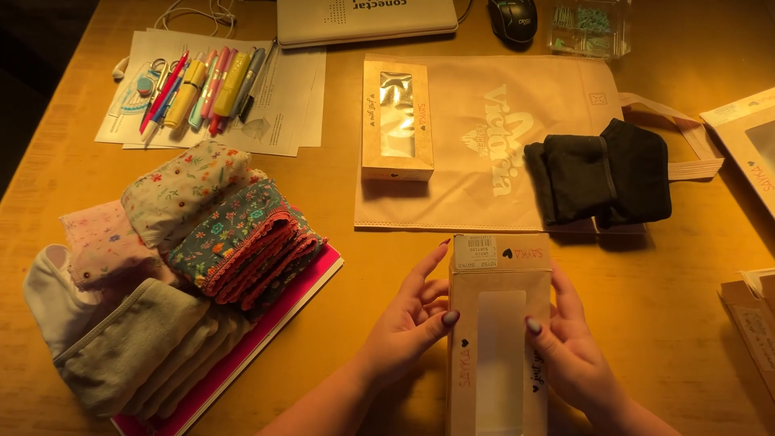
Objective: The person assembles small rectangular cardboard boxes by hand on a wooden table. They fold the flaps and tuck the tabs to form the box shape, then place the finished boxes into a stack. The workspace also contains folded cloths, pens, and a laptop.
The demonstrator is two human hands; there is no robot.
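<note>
A tall brown cardboard box (499,339) with a clear window stands on end near the table's front edge. My left hand (408,323) grips its left side, thumb on the front face. My right hand (569,347) grips its right side, thumb beside the window. A second windowed cardboard box (396,119) lies flat on a beige fabric tote bag (484,145) further back. Folded black fabric (601,173) rests on the bag's right part.
Folded floral and plain cloth pieces (169,266) are stacked on a pink folder (274,319) at left. Pens and markers (202,85) lie on papers behind them. More cardboard boxes (747,137) sit at the right edge; a computer mouse (512,19) and a clear container (588,26) are at the back.
</note>
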